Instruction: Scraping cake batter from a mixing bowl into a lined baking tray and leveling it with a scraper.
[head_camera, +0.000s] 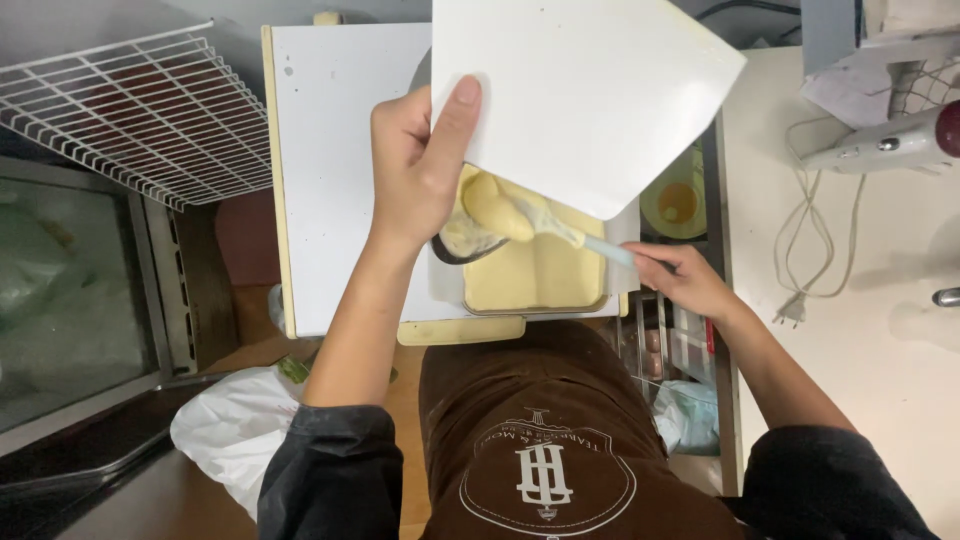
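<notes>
Left hand: raised over the counter, thumb flat along the upper face of a large white tilted sheet-like container, remaining fingers curled beneath its edge, clamping it.
Right hand: fingers pinched together round the pale blue handle of a batter-coated spatula.
Spatula blade: at the container's lower lip, smeared with pale yellow batter.
Rectangular metal baking pan: directly below the lip, partly filled with pale yellow batter, resting on a white rectangular board.
Left of board: white wire rack.
Right, on cream counter: white hand mixer with loose white cord.
Near right edge of container: small round bowl with yellow contents.
Bottom left: white plastic bag.
</notes>
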